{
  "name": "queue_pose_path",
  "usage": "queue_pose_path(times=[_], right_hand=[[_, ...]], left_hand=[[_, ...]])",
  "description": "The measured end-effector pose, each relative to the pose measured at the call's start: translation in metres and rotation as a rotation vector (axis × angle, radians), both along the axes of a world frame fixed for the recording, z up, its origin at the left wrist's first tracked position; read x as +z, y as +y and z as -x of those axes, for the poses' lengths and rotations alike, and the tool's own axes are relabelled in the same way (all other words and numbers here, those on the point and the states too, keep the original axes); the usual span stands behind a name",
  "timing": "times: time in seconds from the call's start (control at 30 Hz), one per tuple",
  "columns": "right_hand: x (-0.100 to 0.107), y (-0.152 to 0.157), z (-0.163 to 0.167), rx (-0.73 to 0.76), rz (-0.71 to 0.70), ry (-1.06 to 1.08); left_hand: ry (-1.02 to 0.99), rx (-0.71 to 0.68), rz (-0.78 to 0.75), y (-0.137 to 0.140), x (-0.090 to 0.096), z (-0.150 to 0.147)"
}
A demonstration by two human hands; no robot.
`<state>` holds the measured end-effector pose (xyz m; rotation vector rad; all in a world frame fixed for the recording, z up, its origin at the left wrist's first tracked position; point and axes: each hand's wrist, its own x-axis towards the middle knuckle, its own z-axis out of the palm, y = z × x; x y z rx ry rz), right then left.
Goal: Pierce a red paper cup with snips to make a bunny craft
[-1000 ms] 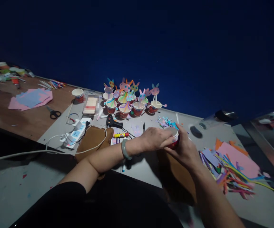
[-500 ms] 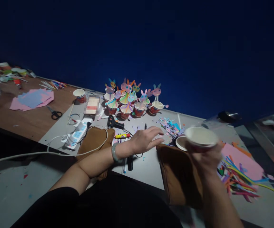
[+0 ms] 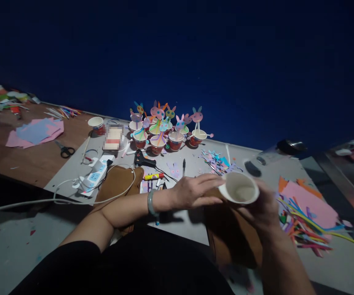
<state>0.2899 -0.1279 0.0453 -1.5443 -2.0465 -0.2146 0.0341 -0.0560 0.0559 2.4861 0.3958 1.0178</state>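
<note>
A paper cup (image 3: 241,189) with a white inside is in my right hand (image 3: 263,207), its mouth tipped towards me. The fingers of that hand wrap the cup's right side and underside. My left hand (image 3: 194,191) reaches across from the left with fingers stretched out and thumb apart. Its fingertips meet the cup's left rim; whether they press on it is hard to tell. Beneath the cup lies a brown cushion-like pad (image 3: 232,233). Beyond my left hand are a black marker (image 3: 183,166), a yellow glue stick (image 3: 153,177) and a black glue gun (image 3: 144,160).
Several red cups with paper rabbit figures (image 3: 157,143) stand at the back. A power strip (image 3: 95,176) with a white cable, scissors (image 3: 65,150) and another cup (image 3: 96,125) are left. Paper scraps (image 3: 218,162), a clear bottle (image 3: 269,157), and coloured pipe cleaners (image 3: 306,233) are right.
My right hand has brought the cup left and tilted its mouth towards me. My left hand has moved right to the cup's rim. A white round thing beside the cup is now hidden.
</note>
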Motion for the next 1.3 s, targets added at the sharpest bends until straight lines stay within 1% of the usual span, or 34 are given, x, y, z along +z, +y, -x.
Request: queue_pose_path(times=[0.07, 0.1, 0.2, 0.3, 0.4, 0.47, 0.5, 0.53, 0.57, 0.6, 0.67, 0.77, 0.87, 0.93, 1.03, 1.17, 1.23, 1.3], right_hand=[[-0.001, -0.002, 0.011, 0.125, -0.04, 0.017], [-0.001, -0.003, 0.016, 0.153, -0.047, 0.01], [-0.002, -0.003, 0.029, 0.127, -0.01, -0.038], [-0.007, -0.006, 0.039, 0.1, 0.053, -0.019], [-0.018, -0.012, 0.038, -0.004, 0.131, 0.034], [-0.027, -0.015, 0.028, -0.099, 0.139, 0.119], [-0.031, -0.016, 0.021, -0.149, 0.101, 0.183], [-0.034, -0.016, 0.012, -0.197, 0.04, 0.251], [-0.037, -0.016, 0.003, -0.248, -0.041, 0.31], [-0.039, -0.014, -0.005, -0.294, -0.116, 0.356], [-0.042, -0.009, -0.019, -0.354, -0.203, 0.41], [-0.048, 0.001, -0.027, -0.367, -0.246, 0.429], [-0.054, 0.008, -0.025, -0.359, -0.278, 0.407], [-0.057, 0.01, -0.023, -0.336, -0.318, 0.361], [-0.059, 0.013, -0.028, -0.315, -0.421, 0.271], [-0.063, 0.016, -0.038, -0.298, -0.519, 0.041], [-0.067, 0.018, -0.036, -0.265, -0.535, -0.071], [-0.069, 0.018, -0.028, -0.183, -0.502, -0.108]], left_hand=[[0.058, -0.062, -0.044, -0.004, 0.001, -0.003], [0.092, -0.076, -0.063, -0.006, -0.001, -0.004], [0.156, -0.049, -0.139, -0.008, -0.011, -0.004], [0.137, 0.016, -0.237, -0.006, -0.016, 0.002], [-0.047, 0.171, -0.274, 0.002, -0.004, 0.018], [-0.197, 0.38, -0.186, 0.011, 0.009, 0.034], [-0.226, 0.447, -0.15, 0.015, 0.014, 0.043], [-0.24, 0.478, -0.152, 0.02, 0.016, 0.05], [-0.227, 0.474, -0.162, 0.023, 0.017, 0.056], [-0.214, 0.46, -0.173, 0.027, 0.014, 0.06], [-0.151, 0.442, -0.147, 0.03, 0.002, 0.063], [-0.059, 0.427, -0.069, 0.032, -0.021, 0.06], [0.012, 0.42, 0.009, 0.033, -0.039, 0.058], [0.052, 0.416, 0.051, 0.034, -0.047, 0.058], [0.056, 0.405, 0.094, 0.038, -0.055, 0.06], [0.009, 0.4, 0.102, 0.041, -0.067, 0.061], [-0.021, 0.398, 0.104, 0.042, -0.071, 0.061], [-0.046, 0.388, 0.114, 0.043, -0.074, 0.06]])
